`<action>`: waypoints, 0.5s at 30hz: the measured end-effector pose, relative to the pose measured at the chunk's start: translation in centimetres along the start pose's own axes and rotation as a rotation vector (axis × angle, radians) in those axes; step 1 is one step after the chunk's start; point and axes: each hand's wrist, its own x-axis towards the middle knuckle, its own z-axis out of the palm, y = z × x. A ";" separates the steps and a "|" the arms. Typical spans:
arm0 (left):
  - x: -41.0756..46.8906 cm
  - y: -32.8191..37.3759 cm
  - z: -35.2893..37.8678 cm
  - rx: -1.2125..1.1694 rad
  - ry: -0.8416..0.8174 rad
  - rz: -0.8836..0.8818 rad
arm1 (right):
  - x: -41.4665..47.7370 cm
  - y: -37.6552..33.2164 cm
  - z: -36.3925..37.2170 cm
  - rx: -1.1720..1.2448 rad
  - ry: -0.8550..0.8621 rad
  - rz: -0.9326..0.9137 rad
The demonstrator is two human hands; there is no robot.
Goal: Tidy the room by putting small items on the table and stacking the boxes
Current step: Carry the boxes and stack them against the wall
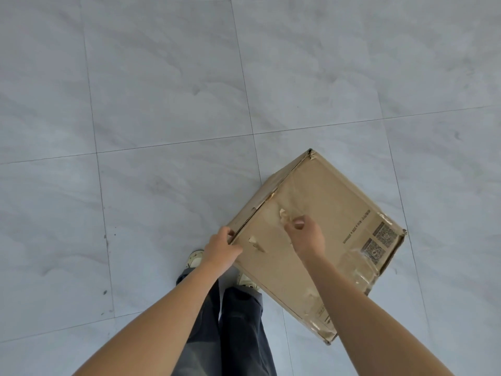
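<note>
A worn brown cardboard box [330, 202] with torn tape and printed codes on its top sits low in front of me, right of centre, turned diagonally. My left hand [221, 246] grips the box's near-left corner, fingers curled over the edge. My right hand [306, 236] rests on the top face near its middle, fingers bent and pinching at the torn tape. I cannot tell whether the box is lifted off the floor or resting on it.
Grey marbled floor tiles [162, 90] with thin dark seams fill the view. My legs in dark trousers and light shoes [193, 259] stand just left of the box. No table or other boxes are in view.
</note>
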 end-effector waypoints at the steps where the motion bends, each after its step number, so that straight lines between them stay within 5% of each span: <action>1: 0.0 0.0 0.0 -0.027 -0.007 -0.009 | 0.0 0.1 0.0 -0.008 0.009 -0.015; 8: -0.1 0.5 0.1 -0.353 -0.048 -0.136 | -0.8 -0.4 0.3 -0.143 0.102 -0.107; 15: -1.2 3.3 2.6 -0.417 -0.028 -0.027 | -0.5 0.9 -1.8 -0.032 0.176 -0.057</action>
